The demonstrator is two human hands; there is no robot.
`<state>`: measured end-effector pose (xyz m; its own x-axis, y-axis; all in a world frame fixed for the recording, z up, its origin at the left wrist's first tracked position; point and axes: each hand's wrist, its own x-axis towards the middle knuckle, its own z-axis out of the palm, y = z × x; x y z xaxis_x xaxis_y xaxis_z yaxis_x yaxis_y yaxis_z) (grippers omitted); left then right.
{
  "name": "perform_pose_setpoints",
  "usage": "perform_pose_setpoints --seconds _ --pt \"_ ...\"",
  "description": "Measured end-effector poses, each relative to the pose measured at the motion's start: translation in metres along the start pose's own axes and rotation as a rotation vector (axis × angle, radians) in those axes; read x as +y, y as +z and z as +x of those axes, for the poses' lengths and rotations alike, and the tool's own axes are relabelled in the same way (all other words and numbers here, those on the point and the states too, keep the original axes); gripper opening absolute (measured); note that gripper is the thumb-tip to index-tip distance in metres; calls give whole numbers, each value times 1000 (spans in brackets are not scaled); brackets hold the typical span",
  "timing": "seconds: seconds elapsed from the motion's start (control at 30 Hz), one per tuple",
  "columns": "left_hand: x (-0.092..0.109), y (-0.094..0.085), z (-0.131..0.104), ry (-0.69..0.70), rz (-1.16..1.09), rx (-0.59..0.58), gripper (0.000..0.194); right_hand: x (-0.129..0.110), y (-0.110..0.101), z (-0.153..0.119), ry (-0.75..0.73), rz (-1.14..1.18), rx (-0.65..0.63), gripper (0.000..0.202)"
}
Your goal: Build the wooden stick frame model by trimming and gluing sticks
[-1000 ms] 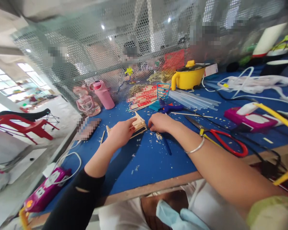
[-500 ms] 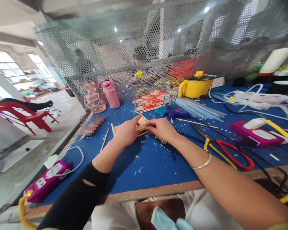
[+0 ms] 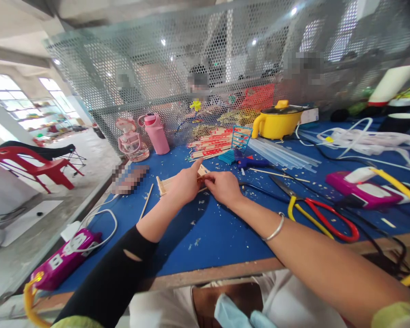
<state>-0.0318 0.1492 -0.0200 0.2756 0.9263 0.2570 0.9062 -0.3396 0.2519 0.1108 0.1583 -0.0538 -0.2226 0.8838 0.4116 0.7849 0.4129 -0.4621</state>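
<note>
My left hand [image 3: 185, 186] is wrapped around a small frame of pale wooden sticks [image 3: 167, 185], low over the blue tabletop. Its left end sticks out past the palm, and another piece shows above the fingers. At the right end, the thumb and fingers of my right hand [image 3: 224, 187] pinch the frame's edge; any small piece between them is hidden. A loose wooden stick [image 3: 146, 201] lies to the left. Behind my hands are a blue glue gun [image 3: 249, 161] and a pile of red-and-pale sticks [image 3: 212, 142].
Scissors [image 3: 314, 214] with red and yellow handles lie right of my right arm. Clear glue sticks [image 3: 283, 152], a yellow pot [image 3: 280, 122] and a pink bottle [image 3: 157, 134] stand or lie farther back. Purple power strips [image 3: 66, 259] with cords sit at both sides.
My right hand has shifted slightly left, its fingers closer to my left hand. More of the stick frame's left end shows beside my left hand.
</note>
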Motion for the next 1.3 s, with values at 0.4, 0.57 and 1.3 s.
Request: perform_pose_setpoints --seconds 0.4,0.57,1.3 --pt "-2 0 2 -6 41 38 61 12 -19 10 107 268 226 28" --pt "-3 0 4 -13 52 39 56 24 -18 17 128 300 234 26" --pt "7 0 16 49 149 -3 62 20 5 13 78 303 -85 31"
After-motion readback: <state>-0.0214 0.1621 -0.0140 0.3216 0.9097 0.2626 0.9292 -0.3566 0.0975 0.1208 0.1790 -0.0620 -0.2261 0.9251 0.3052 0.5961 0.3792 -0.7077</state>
